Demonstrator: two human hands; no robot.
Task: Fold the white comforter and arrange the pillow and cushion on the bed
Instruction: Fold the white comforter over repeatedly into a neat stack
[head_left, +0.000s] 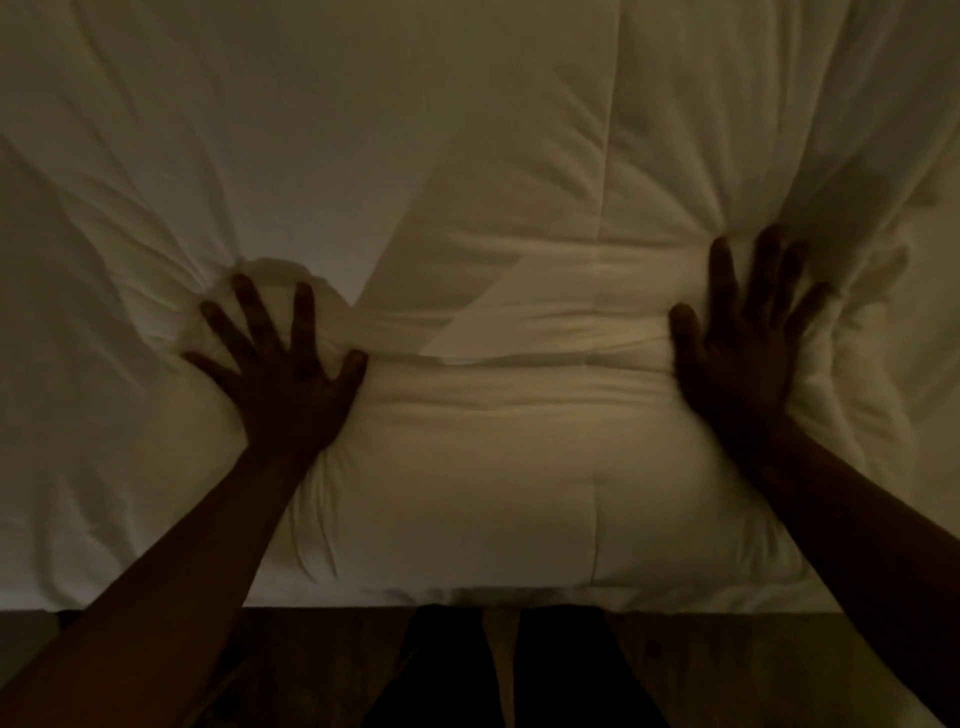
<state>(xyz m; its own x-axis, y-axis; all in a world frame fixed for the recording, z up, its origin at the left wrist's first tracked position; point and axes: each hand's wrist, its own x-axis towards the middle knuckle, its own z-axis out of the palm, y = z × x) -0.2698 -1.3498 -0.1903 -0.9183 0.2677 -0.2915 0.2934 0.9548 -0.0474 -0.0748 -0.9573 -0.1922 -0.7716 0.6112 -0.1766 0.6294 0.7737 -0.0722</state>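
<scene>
From my feed the room is dim and everything reads in a yellowish half-light. The white comforter (519, 457) fills nearly the whole view, spread over the bed, with its near edge running along the bottom just above a strip of dark wooden floor (691, 670). A puffed, bunched section of it sits in the middle, crossed by horizontal creases and a vertical stitched seam.

My left hand (283, 379) lies flat on the comforter at the left side of that puffed section, fingers straight and fanned wide, palm down, pressing into the fabric; wrinkles radiate from under its fingertips. It grips nothing that I can see.

My right hand (743, 353) is on the opposite side, also flat with fingers spread and pointing away from me, pressing the comforter down, the fabric puckering beyond it. It too has nothing curled in its fingers.

The bunched part lies between the two hands, touching both. Both forearms reach in from the lower corners. I cannot make out a pillow or cushion in this light.
</scene>
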